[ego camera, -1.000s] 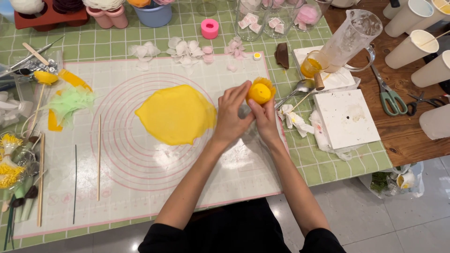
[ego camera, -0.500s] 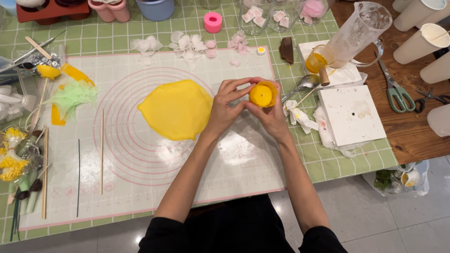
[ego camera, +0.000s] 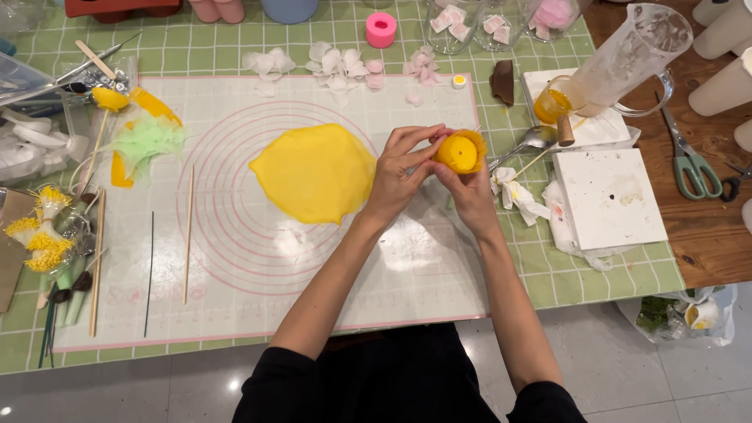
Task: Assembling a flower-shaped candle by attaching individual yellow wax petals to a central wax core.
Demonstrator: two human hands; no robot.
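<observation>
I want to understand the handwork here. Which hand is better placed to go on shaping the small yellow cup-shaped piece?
Probably the left hand: its fingertips pinch the rim of the yellow piece from the side. The right hand cradles it from below, so it serves as support.

Left hand [ego camera: 401,174] and right hand [ego camera: 468,192] raised together, fingertips pinched, forearms converging

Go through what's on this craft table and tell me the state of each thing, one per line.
Small round yellow clay piece: held up off the mat in the grip of both hands.
Left hand: fingertips pinching the piece's edge.
Right hand: cupping the piece from below.
Flat yellow clay sheet: rolled out thin, lying on the mat.
White silicone mat with pink rings: spread flat.
Green-handled scissors: lying flat, whether open or closed is hard to tell.
Clear plastic jug: tipped on its side.
</observation>
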